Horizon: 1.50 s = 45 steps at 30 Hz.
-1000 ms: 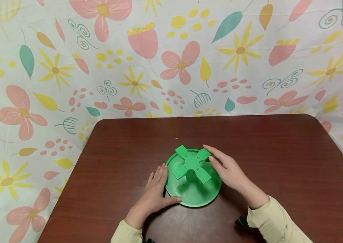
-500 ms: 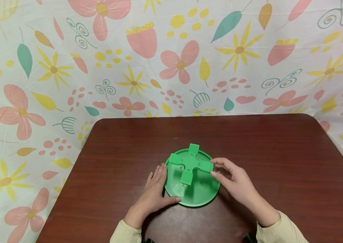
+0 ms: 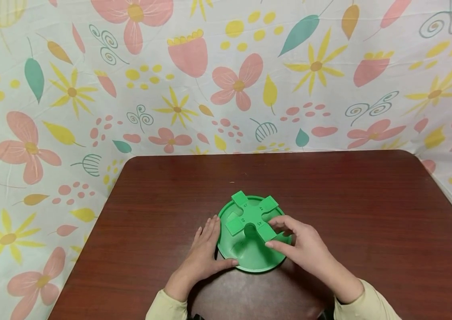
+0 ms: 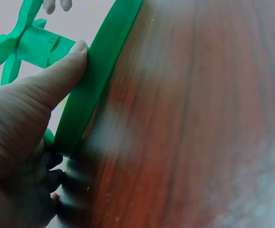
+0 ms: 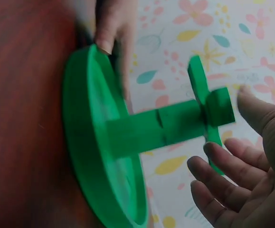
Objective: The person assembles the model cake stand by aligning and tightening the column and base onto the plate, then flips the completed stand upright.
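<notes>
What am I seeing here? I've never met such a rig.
No machine here, just a person working bare-handed. The wide view comes from a head camera; the other two views come from one camera on each wrist. On the brown table sits a round green dish with a post rising from it, topped by a four-armed green cross. The left hand rests against the dish's rim. The right hand is at one arm of the cross; whether it grips is unclear.

Green cross (image 3: 252, 215) (numbered), round base (image 3: 255, 263) below
</notes>
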{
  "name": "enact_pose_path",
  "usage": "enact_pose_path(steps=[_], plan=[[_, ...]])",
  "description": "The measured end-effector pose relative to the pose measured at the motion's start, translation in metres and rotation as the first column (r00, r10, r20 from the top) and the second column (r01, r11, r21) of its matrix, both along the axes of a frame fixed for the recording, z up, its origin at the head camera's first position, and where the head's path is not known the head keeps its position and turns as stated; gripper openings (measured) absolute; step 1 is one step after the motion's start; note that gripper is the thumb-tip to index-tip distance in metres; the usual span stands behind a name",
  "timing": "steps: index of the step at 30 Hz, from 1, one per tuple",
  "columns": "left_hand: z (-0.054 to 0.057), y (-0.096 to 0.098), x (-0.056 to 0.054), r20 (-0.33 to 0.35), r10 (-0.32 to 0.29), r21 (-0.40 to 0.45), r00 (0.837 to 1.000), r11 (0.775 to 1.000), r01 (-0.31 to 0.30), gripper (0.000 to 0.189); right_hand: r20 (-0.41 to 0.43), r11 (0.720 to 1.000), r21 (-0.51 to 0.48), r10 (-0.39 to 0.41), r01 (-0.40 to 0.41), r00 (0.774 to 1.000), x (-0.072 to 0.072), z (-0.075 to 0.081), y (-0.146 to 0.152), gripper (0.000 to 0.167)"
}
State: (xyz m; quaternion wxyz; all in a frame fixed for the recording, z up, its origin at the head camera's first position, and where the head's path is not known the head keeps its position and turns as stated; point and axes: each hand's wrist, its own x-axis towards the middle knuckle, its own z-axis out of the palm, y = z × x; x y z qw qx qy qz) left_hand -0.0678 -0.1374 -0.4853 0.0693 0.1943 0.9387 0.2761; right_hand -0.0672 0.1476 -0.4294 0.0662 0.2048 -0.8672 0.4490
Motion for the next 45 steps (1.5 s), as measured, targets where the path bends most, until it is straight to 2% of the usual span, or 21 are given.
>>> enact_pose_path(steps=[5,8,12,14,17,20,22,24,27,36,41,45], plan=[[0.001,-0.001,0.0,-0.004,-0.002,0.006,1.0,1.0,0.002,0.117,-0.015,0.997,-0.062,-0.042,0.041,0.999,-0.013,0.005,0.006,0.033],[0.0,-0.001,0.0,0.005,-0.002,0.001,1.0,1.0,0.002,0.117,-0.019,0.998,-0.041,-0.046,0.045,0.999,-0.024,0.007,0.009,0.037],[0.0,-0.001,0.0,0.017,-0.003,-0.004,1.0,1.0,0.003,0.118,-0.002,1.0,0.002,-0.008,0.008,1.0,-0.037,0.005,0.009,0.044],[0.0,-0.001,0.0,0.013,-0.004,0.0,1.0,1.0,0.004,0.118,0.033,1.0,-0.01,0.011,-0.01,0.999,-0.044,0.003,0.008,0.043],[0.001,-0.001,-0.001,0.013,-0.001,0.003,1.0,1.0,0.001,0.118,0.125,0.995,-0.079,0.071,-0.061,0.99,-0.054,0.0,0.007,0.045],[0.0,0.0,-0.002,0.02,0.002,-0.001,1.0,1.0,-0.002,0.118,0.221,0.982,-0.152,0.148,-0.116,0.964,-0.062,-0.004,0.007,0.046],[0.0,0.0,-0.002,0.022,0.003,-0.003,1.0,1.0,-0.003,0.118,0.244,0.975,-0.17,0.183,-0.144,0.952,-0.065,-0.006,0.006,0.046],[-0.001,0.0,-0.002,0.022,0.004,-0.005,1.0,1.0,-0.004,0.118,0.249,0.973,-0.175,0.19,-0.149,0.95,-0.064,-0.006,0.007,0.044],[0.0,0.0,-0.001,0.023,0.005,-0.009,1.0,1.0,-0.005,0.118,0.22,0.978,-0.16,0.168,-0.134,0.961,-0.061,-0.006,0.009,0.042],[0.002,-0.001,0.0,0.024,0.009,0.0,1.0,1.0,-0.009,0.118,0.147,0.981,-0.18,0.105,-0.077,0.984,-0.039,-0.008,0.022,0.035],[0.002,-0.001,0.0,0.026,0.011,-0.001,1.0,1.0,-0.011,0.118,0.15,0.985,-0.171,0.056,-0.03,0.987,-0.027,-0.007,0.024,0.028],[0.002,0.0,0.0,0.031,0.011,-0.005,0.999,1.0,-0.01,0.118,0.18,0.984,-0.175,0.06,-0.028,0.982,-0.017,-0.005,0.02,0.027]])
